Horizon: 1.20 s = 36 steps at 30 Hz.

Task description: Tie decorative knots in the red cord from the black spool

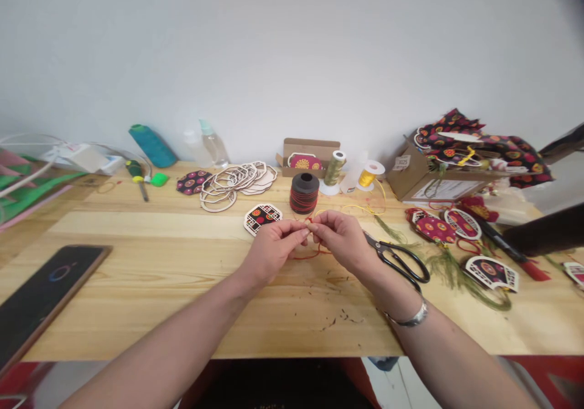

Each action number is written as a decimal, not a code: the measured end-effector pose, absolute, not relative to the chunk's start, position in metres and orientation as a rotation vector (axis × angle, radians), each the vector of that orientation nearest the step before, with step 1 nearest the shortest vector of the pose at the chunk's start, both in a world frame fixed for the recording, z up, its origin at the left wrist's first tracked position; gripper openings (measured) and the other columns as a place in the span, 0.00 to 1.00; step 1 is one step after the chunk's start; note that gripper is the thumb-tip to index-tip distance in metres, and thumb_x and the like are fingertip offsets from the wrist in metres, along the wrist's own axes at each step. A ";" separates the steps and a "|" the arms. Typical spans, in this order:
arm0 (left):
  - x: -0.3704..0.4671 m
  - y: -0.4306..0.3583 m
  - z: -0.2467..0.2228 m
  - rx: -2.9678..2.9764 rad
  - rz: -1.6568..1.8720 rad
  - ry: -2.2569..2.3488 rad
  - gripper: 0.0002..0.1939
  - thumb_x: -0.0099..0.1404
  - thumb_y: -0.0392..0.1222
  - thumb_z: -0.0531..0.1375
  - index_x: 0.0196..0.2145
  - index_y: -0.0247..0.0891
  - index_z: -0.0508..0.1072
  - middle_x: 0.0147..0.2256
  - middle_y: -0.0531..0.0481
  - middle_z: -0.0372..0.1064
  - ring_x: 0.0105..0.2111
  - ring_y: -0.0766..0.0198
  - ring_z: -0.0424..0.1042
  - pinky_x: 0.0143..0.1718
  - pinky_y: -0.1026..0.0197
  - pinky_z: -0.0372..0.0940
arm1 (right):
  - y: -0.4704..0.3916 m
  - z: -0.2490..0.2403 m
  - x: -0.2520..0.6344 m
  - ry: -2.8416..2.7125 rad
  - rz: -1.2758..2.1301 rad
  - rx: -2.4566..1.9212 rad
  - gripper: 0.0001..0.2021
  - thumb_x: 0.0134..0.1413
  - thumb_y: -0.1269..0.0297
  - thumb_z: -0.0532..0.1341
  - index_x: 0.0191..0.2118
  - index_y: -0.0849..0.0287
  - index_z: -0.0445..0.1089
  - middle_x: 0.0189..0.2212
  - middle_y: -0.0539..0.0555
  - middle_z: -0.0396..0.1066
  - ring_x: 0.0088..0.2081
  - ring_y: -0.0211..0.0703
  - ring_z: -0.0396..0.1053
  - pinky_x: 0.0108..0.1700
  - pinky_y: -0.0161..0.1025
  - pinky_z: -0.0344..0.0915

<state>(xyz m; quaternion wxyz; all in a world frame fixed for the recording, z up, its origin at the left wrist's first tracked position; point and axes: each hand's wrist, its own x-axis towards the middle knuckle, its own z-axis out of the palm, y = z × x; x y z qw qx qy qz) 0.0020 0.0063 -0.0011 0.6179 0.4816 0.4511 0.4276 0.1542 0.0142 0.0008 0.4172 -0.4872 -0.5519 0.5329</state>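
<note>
Both hands meet over the middle of the table, fingertips almost touching. My left hand (279, 243) is closed in a pinch on a thin red cord (306, 255). Beside it, my right hand (341, 237) pinches the same cord, which loops down below the fingers. Just behind the hands stands a black spool (304, 193) wound with dark red cord. An eight-sided wooden ornament (262, 216) with patterned cloth lies by my left hand, partly behind it. Black-handled scissors (401, 262) rest beside my right wrist, partly hidden by the forearm.
Pale wooden frames (237, 181) lie stacked at the back. Farther right are an olive thread cone (335, 168), a yellow spool (370, 173) and a cardboard box (410, 174) heaped with cloth. Finished ornaments (431, 226) with tassels lie at right. A phone (45, 299) lies at left.
</note>
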 end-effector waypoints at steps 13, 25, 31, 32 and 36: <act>0.001 0.010 0.003 0.915 0.878 0.952 0.09 0.49 0.42 0.66 0.28 0.34 0.78 0.21 0.52 0.68 0.15 0.77 0.51 0.16 0.69 0.41 | 0.012 0.014 0.153 -1.292 1.560 -1.109 0.15 0.42 0.54 0.66 0.24 0.61 0.65 0.18 0.49 0.68 0.18 0.30 0.57 0.18 0.29 0.49; 0.000 0.015 0.002 0.874 1.023 1.098 0.11 0.48 0.45 0.67 0.26 0.34 0.76 0.21 0.54 0.68 0.12 0.78 0.49 0.13 0.69 0.44 | 0.011 0.011 0.165 -1.901 0.812 -1.343 0.12 0.57 0.60 0.56 0.30 0.57 0.73 0.24 0.50 0.71 0.25 0.36 0.62 0.28 0.35 0.55; 0.001 0.014 0.004 0.837 1.071 1.109 0.10 0.49 0.44 0.66 0.26 0.33 0.76 0.19 0.54 0.66 0.14 0.78 0.49 0.14 0.71 0.45 | -0.003 0.015 0.157 -2.077 0.360 -1.348 0.11 0.60 0.60 0.54 0.32 0.58 0.71 0.27 0.53 0.72 0.26 0.37 0.64 0.29 0.35 0.55; 0.000 0.014 0.004 0.826 1.067 1.097 0.10 0.49 0.43 0.67 0.25 0.33 0.75 0.17 0.56 0.64 0.14 0.78 0.48 0.14 0.71 0.44 | -0.007 0.014 0.154 -2.136 0.251 -1.311 0.11 0.60 0.62 0.54 0.32 0.59 0.71 0.27 0.54 0.72 0.27 0.38 0.65 0.29 0.36 0.55; -0.002 0.014 0.002 0.785 1.014 1.021 0.11 0.49 0.44 0.66 0.24 0.33 0.75 0.14 0.59 0.57 0.13 0.78 0.45 0.14 0.70 0.43 | -0.016 0.004 0.143 -2.391 -0.293 -1.103 0.10 0.58 0.73 0.51 0.30 0.61 0.68 0.24 0.54 0.68 0.25 0.40 0.62 0.28 0.39 0.53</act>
